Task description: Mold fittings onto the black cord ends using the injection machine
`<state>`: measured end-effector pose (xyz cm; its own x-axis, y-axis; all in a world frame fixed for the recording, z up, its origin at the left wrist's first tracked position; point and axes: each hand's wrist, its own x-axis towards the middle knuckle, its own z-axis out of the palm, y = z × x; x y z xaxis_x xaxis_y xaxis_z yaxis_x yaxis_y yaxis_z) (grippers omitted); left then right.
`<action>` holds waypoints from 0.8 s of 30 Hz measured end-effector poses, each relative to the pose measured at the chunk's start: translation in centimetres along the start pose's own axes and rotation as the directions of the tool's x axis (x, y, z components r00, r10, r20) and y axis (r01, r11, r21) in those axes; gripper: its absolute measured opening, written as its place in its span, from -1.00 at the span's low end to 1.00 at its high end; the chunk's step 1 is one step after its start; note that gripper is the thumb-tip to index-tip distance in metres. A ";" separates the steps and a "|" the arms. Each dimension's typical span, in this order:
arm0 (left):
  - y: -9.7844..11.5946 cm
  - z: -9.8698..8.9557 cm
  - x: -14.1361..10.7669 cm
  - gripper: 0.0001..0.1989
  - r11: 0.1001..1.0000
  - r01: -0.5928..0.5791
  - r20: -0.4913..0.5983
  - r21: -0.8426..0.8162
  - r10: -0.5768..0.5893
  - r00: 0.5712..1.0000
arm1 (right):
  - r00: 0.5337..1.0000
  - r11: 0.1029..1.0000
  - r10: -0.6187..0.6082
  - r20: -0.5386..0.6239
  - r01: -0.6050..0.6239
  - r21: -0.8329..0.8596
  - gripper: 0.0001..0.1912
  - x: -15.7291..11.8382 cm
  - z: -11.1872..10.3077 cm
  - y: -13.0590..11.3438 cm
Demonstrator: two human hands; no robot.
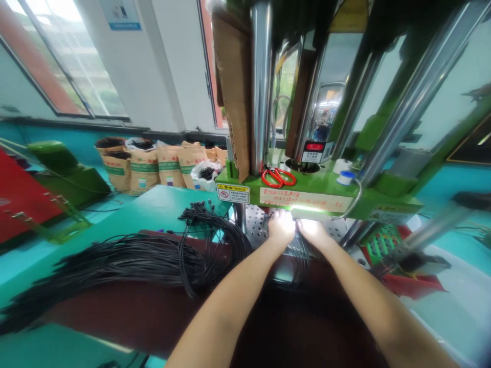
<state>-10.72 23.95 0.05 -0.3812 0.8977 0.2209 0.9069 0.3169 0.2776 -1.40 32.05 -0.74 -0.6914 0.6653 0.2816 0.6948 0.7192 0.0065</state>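
Both arms reach in under the green head of a machine point(245, 190). My left hand point(282, 226) is over the perforated metal plate point(256, 221), its fingers bent in bright light. Beside it on the right is my right hand point(311, 229), lit just as strongly. Glare washes out the fingertips of both, and whatever they touch cannot be made out. Thin black cables point(301, 255) hang down between the two wrists. Left of my left arm, a large bundle of black cables point(141, 258) lies across a dark red surface and the green table point(153, 207).
Red-handled scissors point(278, 177) and a blue and white spool point(346, 177) rest on the machine head. Shiny vertical columns point(261, 87) rise in front. Paper sacks point(143, 168) line the wall at the left. A green panel with buttons point(382, 244) is at the right.
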 end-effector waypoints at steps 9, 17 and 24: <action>0.5 0.8 0.4 -0.71 0.999 -0.048 0.041 -0.004 0.048 0.998 | 1.000 1.000 0.002 0.011 -0.002 0.016 -0.72 0.2 1.0 -1.2; 0.0 1.1 0.5 -0.72 0.997 -0.079 -0.007 -0.003 0.079 0.997 | 1.000 0.999 -0.004 0.019 0.003 0.047 -0.64 0.8 1.1 -1.0; -2.1 0.7 1.1 -0.67 0.977 -0.213 -0.054 0.003 0.213 0.976 | 0.993 0.991 -0.110 0.044 0.106 0.087 -0.58 -0.1 0.7 1.4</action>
<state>-12.91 24.52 -0.92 -0.1887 0.9267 0.3249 0.9679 0.1196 0.2212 -0.53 33.14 -1.46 -0.7717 0.5904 0.2363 0.5979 0.8002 -0.0469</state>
